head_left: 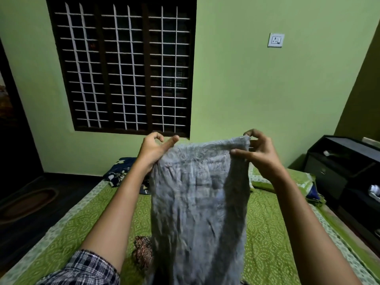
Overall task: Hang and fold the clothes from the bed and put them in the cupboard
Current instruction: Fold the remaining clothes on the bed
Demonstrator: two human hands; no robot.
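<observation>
A grey patterned garment [199, 202] hangs in the air in front of me, above the bed [267, 233] with its green printed sheet. My left hand [154, 150] holds its top left corner, thumb stretched along the upper edge. My right hand [259, 153] pinches the top right corner. The cloth drops straight down and hides the middle of the bed. A brown patterned cloth [144, 251] lies on the sheet just left of the hanging garment. A dark blue floral cloth [119, 170] is bunched at the far end of the bed.
A barred window [127, 66] fills the green wall ahead. A dark cabinet [345, 173] with open shelves stands at the right of the bed. A green pillow [287, 182] lies at the far right of the bed. Dark floor with a mat [26, 204] runs along the left.
</observation>
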